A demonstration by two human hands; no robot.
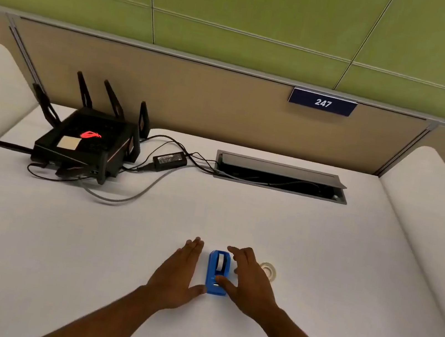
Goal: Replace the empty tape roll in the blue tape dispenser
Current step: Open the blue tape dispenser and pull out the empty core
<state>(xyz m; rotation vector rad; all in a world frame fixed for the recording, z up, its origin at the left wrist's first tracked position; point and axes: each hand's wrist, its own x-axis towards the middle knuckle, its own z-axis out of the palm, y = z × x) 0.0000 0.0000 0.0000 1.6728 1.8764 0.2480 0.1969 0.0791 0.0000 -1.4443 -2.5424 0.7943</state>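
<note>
Two open hands flank the small blue plastic tape dispenser [217, 273] on the white desk [320, 242], left hand [176, 274] and right hand [251, 283] equally near, fingers spread, gripping nothing; its long axis points away.

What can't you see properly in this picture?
Head view only:
- Tape roll: partly hidden behind the right hand.
- Dispenser: near end covered by the right thumb; too small to tell if its roll is empty.
- Left hand: whether it touches the dispenser is unclear.
- Router sticker: too blurred to read.

Open hands [215, 280] flanking blue dispenser [217, 273]
</note>
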